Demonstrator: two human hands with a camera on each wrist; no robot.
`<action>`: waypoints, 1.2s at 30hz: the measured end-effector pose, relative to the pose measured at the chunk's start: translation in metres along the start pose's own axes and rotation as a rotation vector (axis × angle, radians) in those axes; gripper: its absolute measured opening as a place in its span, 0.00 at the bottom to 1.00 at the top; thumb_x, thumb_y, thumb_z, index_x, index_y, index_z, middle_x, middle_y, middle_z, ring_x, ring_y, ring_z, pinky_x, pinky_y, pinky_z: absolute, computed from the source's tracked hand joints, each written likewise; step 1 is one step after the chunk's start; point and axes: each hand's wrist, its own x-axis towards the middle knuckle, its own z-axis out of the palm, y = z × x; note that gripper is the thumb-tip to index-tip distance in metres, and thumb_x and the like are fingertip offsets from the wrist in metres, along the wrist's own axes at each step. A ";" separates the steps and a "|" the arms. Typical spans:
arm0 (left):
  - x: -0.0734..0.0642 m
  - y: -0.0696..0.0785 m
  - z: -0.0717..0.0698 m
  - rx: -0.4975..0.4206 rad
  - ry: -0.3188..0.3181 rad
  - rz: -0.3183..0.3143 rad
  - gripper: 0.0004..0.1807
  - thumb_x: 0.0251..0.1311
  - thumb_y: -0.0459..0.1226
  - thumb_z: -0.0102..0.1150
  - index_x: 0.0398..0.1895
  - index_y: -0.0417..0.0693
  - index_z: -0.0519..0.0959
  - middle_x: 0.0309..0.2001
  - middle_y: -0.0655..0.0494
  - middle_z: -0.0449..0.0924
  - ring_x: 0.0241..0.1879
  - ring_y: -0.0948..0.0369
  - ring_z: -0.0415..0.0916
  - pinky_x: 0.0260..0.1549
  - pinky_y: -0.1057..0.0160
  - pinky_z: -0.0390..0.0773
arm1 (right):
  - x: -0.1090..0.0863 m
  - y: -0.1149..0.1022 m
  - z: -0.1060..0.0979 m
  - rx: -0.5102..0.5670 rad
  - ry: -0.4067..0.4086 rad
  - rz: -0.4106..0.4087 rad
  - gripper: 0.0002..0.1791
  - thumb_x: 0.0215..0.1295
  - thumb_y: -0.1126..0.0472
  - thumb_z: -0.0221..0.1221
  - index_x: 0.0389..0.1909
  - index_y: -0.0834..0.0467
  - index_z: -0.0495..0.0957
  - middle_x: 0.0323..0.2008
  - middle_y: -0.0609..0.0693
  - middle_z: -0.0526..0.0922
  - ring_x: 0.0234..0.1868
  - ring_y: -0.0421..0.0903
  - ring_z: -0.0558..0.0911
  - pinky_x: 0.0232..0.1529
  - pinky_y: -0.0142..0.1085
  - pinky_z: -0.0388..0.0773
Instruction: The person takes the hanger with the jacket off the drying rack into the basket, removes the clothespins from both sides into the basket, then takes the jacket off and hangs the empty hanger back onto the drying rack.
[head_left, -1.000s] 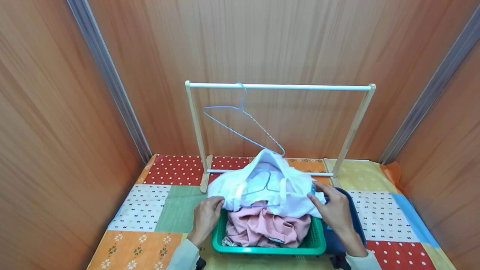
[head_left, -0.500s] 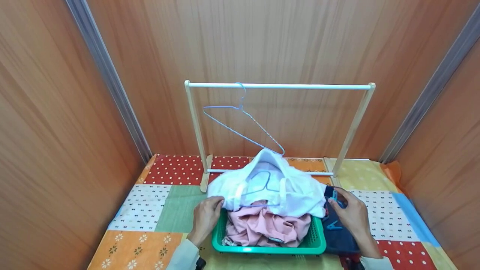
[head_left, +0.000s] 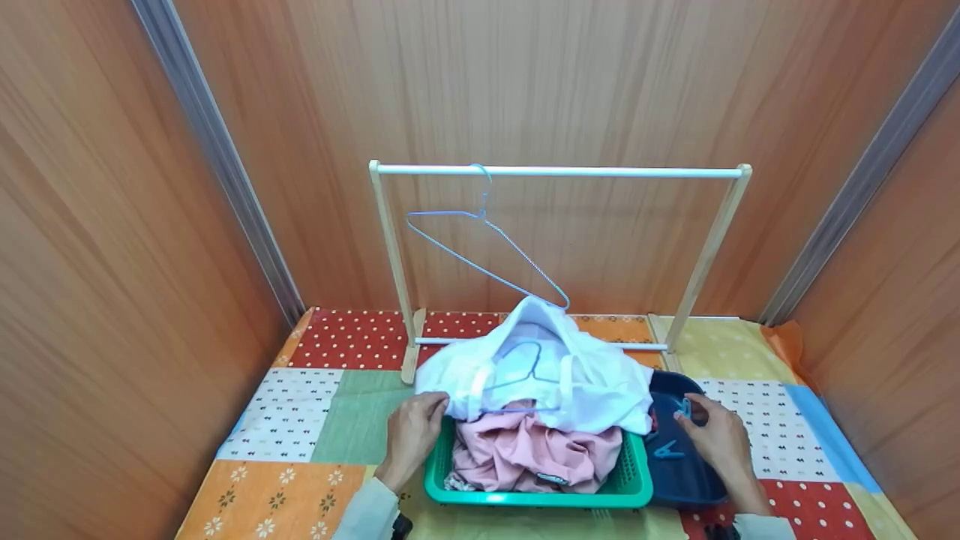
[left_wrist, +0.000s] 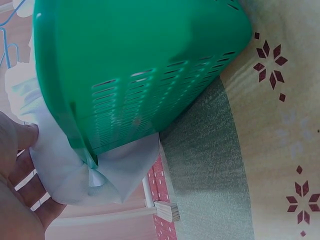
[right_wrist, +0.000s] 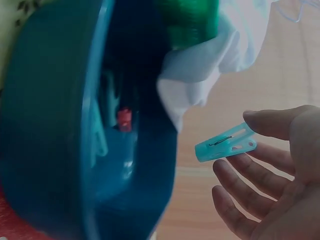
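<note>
A white garment with a blue wire hanger inside its neck drapes over the back of a green basket. At its left edge, my left hand pinches the cloth; in the left wrist view the thumb lies on the fabric beside the basket wall. My right hand holds a light blue clothespin between thumb and fingers, above the dark blue tub. Another blue clothespin and a small red piece lie in the tub. Pink cloth fills the basket's front.
Behind the basket stands a rack with a white top bar and wooden posts. An unused blue hanger hangs from the bar. A patchwork cloth covers the table, and wood-grain panels enclose it on three sides.
My right hand has moved right and slightly down, away from the white garment, carrying the clothespin over the tub. The garment's right edge has spread out flat. My left hand stays put.
</note>
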 end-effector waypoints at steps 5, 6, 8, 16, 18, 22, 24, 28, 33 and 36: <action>0.000 0.000 -0.001 -0.014 0.000 0.000 0.05 0.61 0.35 0.65 0.39 0.51 0.87 0.35 0.57 0.89 0.34 0.62 0.85 0.32 0.59 0.83 | 0.000 0.008 0.001 -0.016 -0.061 0.035 0.29 0.66 0.55 0.61 0.64 0.64 0.70 0.52 0.68 0.80 0.53 0.65 0.79 0.51 0.59 0.73; 0.000 0.000 0.000 -0.014 0.001 0.000 0.05 0.61 0.35 0.65 0.39 0.51 0.87 0.35 0.57 0.88 0.34 0.62 0.85 0.32 0.59 0.83 | 0.000 0.008 0.002 -0.016 -0.071 0.042 0.29 0.66 0.55 0.61 0.65 0.64 0.70 0.53 0.68 0.80 0.53 0.65 0.79 0.51 0.59 0.74; 0.001 -0.001 0.000 -0.010 0.005 0.003 0.05 0.61 0.35 0.65 0.38 0.51 0.87 0.35 0.58 0.88 0.33 0.62 0.84 0.31 0.60 0.82 | 0.000 0.009 0.002 -0.017 -0.085 0.046 0.29 0.67 0.55 0.61 0.65 0.64 0.70 0.54 0.69 0.79 0.54 0.66 0.79 0.52 0.59 0.74; 0.001 -0.001 0.000 -0.003 0.006 0.000 0.05 0.62 0.36 0.65 0.38 0.52 0.88 0.34 0.58 0.88 0.32 0.63 0.84 0.30 0.60 0.82 | -0.002 -0.007 -0.004 0.001 -0.074 0.022 0.28 0.68 0.53 0.60 0.65 0.63 0.71 0.55 0.66 0.79 0.56 0.65 0.78 0.56 0.59 0.72; 0.000 0.000 -0.001 0.004 0.004 -0.006 0.05 0.62 0.36 0.64 0.38 0.52 0.87 0.34 0.58 0.88 0.33 0.62 0.84 0.31 0.60 0.82 | -0.001 -0.016 -0.007 0.008 -0.051 -0.004 0.27 0.67 0.54 0.60 0.64 0.63 0.72 0.54 0.66 0.80 0.56 0.64 0.79 0.56 0.59 0.71; 0.000 0.001 -0.001 0.014 0.000 -0.012 0.05 0.62 0.37 0.65 0.38 0.52 0.87 0.34 0.58 0.88 0.33 0.61 0.84 0.31 0.59 0.82 | -0.001 -0.037 -0.014 0.020 -0.020 -0.050 0.25 0.67 0.56 0.61 0.63 0.61 0.73 0.54 0.66 0.80 0.55 0.62 0.79 0.57 0.59 0.71; 0.000 0.001 -0.001 0.013 -0.004 -0.010 0.05 0.62 0.37 0.64 0.38 0.52 0.87 0.34 0.58 0.88 0.33 0.61 0.84 0.31 0.59 0.82 | -0.002 -0.047 -0.016 0.026 -0.009 -0.073 0.25 0.67 0.57 0.61 0.63 0.61 0.74 0.54 0.65 0.80 0.55 0.62 0.79 0.57 0.59 0.71; 0.000 0.000 0.000 0.002 -0.009 -0.008 0.05 0.63 0.36 0.64 0.38 0.52 0.87 0.35 0.58 0.88 0.33 0.62 0.84 0.31 0.60 0.82 | -0.005 -0.064 -0.019 0.039 0.035 -0.146 0.24 0.65 0.59 0.62 0.61 0.61 0.75 0.54 0.63 0.81 0.53 0.60 0.80 0.55 0.57 0.75; -0.001 0.000 0.000 -0.002 -0.012 -0.003 0.06 0.63 0.36 0.64 0.40 0.51 0.87 0.36 0.57 0.88 0.34 0.62 0.84 0.31 0.60 0.82 | -0.012 -0.079 -0.018 0.059 0.075 -0.220 0.24 0.64 0.60 0.64 0.60 0.61 0.76 0.52 0.61 0.83 0.51 0.59 0.82 0.54 0.56 0.77; -0.001 0.000 0.000 -0.007 -0.016 -0.014 0.06 0.63 0.36 0.64 0.40 0.50 0.87 0.36 0.57 0.88 0.34 0.61 0.85 0.32 0.60 0.83 | -0.015 -0.086 -0.016 0.070 0.096 -0.260 0.24 0.62 0.60 0.66 0.59 0.60 0.78 0.50 0.60 0.83 0.50 0.59 0.82 0.54 0.57 0.77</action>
